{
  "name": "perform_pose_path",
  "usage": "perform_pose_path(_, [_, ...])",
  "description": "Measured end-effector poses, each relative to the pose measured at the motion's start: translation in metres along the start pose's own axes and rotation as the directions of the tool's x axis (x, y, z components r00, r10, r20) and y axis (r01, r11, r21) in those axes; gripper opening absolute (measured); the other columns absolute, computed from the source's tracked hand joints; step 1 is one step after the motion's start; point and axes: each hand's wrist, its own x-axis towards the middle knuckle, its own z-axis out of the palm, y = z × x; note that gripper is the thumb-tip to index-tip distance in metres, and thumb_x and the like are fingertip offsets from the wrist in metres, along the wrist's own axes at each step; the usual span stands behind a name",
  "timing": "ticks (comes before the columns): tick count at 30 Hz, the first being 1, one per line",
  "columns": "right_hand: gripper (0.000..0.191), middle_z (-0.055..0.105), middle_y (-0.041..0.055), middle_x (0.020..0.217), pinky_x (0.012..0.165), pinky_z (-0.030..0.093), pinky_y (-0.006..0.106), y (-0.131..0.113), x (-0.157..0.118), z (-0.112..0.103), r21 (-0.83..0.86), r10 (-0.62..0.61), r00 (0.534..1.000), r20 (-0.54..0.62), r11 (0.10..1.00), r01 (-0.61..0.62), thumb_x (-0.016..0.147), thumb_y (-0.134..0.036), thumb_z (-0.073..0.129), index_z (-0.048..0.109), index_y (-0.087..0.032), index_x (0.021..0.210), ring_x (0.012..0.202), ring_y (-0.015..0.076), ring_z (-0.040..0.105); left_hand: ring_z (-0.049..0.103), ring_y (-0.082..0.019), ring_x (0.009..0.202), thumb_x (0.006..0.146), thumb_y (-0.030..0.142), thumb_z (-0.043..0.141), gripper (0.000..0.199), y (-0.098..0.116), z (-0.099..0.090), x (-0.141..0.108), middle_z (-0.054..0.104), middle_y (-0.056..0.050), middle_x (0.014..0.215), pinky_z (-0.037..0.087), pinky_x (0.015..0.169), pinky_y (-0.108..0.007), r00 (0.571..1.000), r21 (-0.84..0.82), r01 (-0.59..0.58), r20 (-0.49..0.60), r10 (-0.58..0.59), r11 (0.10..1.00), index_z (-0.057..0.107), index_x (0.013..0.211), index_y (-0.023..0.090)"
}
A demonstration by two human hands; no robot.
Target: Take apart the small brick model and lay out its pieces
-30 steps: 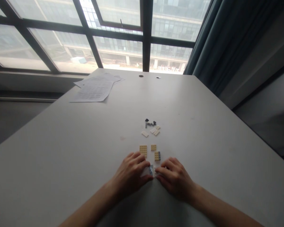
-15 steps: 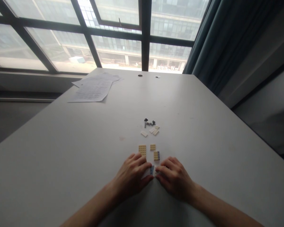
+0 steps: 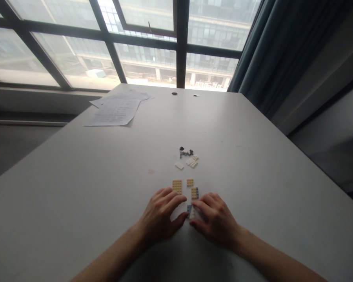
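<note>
A: Where's the blue-and-white piece (image 3: pixel 189 210)?
Me: On the surface (image 3: pixel 253 164) right in front of me, between my 2 hands. Blue side to the left, white to the right.

A: Left hand (image 3: pixel 161 213) state?
Me: Wide. Thumb and index finger well apart, thumb tip right by the blue side. Can't tell if it touches. The other fingers overlap the near edge of the large tan plate (image 3: pixel 177 185) in view; contact unclear.

A: Right hand (image 3: pixel 217 217)?
Me: Narrower, curled around the white side. Index finger at the far end, thumb at the near end. Can't tell if I've got a firm grip.

A: Other parts?
Me: Small tan plate (image 3: pixel 190 182) right of the large 1. Tan-and-blue block (image 3: pixel 194 193) just nearer me, blue on its right. Beyond those, white flat pieces (image 3: pixel 179 166), then small dark pieces (image 3: pixel 191 152) in a loose cluster.

A: Further out?
Me: Printed papers (image 3: pixel 114 111) overlapping at far left, 2 round holes (image 3: pixel 174 93) near the far edge. Window (image 3: pixel 181 47) behind, blue curtain (image 3: pixel 261 58) on the right.
</note>
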Motion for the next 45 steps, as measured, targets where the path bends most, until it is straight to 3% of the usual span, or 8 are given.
perform_pose_path(21, [0.024, 0.060, 0.0066, 0.092, 0.081, 0.039, 0.037, -0.011, 0.006, 0.002, -0.051, 0.075, 0.997, 0.019, 0.996, -0.074, 0.084, -0.034, 0.063, 0.063, -0.020, 0.103, 0.087, 0.0225, 0.051, 0.055, -0.019, 0.074, 0.082, 0.025, 0.059, 0.014, 0.000, 0.001, 0.002, 0.064, -0.004, 0.076, 0.043, 0.069, -0.032, 1.000, 0.017, -0.018, -0.014, 0.018, 1.000, 0.058, 0.095, 0.020])
perform_pose_path(30, [0.020, 0.061, 0.0052, 0.085, 0.079, 0.038, 0.035, -0.008, 0.007, 0.004, -0.074, -0.018, 0.999, -0.033, 0.997, 0.016, 0.082, -0.033, 0.064, 0.064, -0.019, 0.097, 0.082, 0.0207, 0.053, 0.056, -0.019, 0.074, 0.083, 0.025, 0.058, 0.012, -0.001, 0.002, 0.000, 0.063, -0.005, 0.076, 0.044, 0.068, -0.032, 1.000, 0.026, -0.012, -0.006, 0.012, 1.000, 0.059, 0.093, 0.019])
perform_pose_path(37, [0.024, 0.063, 0.0054, 0.082, 0.076, 0.038, 0.035, 0.023, 0.002, -0.015, -0.074, -0.189, 0.981, -0.036, 0.980, 0.186, 0.085, -0.039, 0.058, 0.066, -0.019, 0.095, 0.077, 0.0195, 0.053, 0.055, -0.019, 0.074, 0.083, 0.025, 0.059, 0.012, -0.001, 0.000, 0.001, 0.064, -0.005, 0.076, 0.044, 0.068, -0.032, 1.000, 0.018, -0.020, -0.008, 0.020, 1.000, 0.059, 0.093, 0.019])
perform_pose_path(40, [0.024, 0.063, 0.0051, 0.083, 0.076, 0.038, 0.034, 0.032, 0.001, -0.020, -0.060, -0.192, 0.981, -0.004, 0.980, 0.191, 0.085, -0.039, 0.058, 0.066, -0.019, 0.095, 0.077, 0.0187, 0.053, 0.055, -0.019, 0.073, 0.083, 0.025, 0.059, 0.011, -0.002, -0.001, 0.001, 0.063, -0.005, 0.076, 0.043, 0.067, -0.032, 1.000, 0.014, -0.027, -0.004, 0.027, 1.000, 0.058, 0.093, 0.019])
perform_pose_path(45, [0.021, 0.063, 0.0051, 0.084, 0.077, 0.038, 0.035, 0.025, 0.001, -0.014, -0.063, -0.150, 0.989, 0.012, 0.987, 0.151, 0.080, -0.035, 0.063, 0.065, -0.019, 0.094, 0.079, 0.0200, 0.053, 0.054, -0.019, 0.074, 0.083, 0.025, 0.059, 0.010, -0.003, 0.001, 0.000, 0.063, -0.005, 0.077, 0.043, 0.069, -0.032, 1.000, 0.008, -0.015, 0.012, 0.015, 1.000, 0.058, 0.092, 0.019])
